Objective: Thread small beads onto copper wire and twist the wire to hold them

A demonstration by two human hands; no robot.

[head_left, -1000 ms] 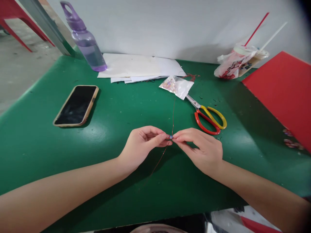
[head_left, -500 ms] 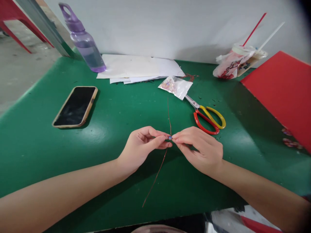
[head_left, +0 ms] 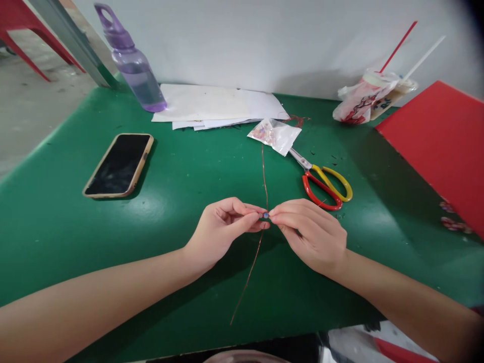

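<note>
Tiny blue bead (head_left: 266,215) is being pinched in the left hand's (head_left: 223,224) and right hand's (head_left: 312,233) fingertips, copper wire (head_left: 264,176) poking out above and below. Print on the bagged cup (head_left: 357,103) can't really be read. Purple bottle's (head_left: 139,78) part-filled with liquid; colourful bits (head_left: 263,133) are held in the little packet (head_left: 284,137).

Blue bead (head_left: 266,215) with thin copper wire (head_left: 252,270), pinched together.
Bead small, roundish, gripped from its 3 and 9 o'clock sides; wire threading hidden. Wire slightly bowed, one end toward 12 o'clock, the other hanging loose between 6 and 7.
</note>
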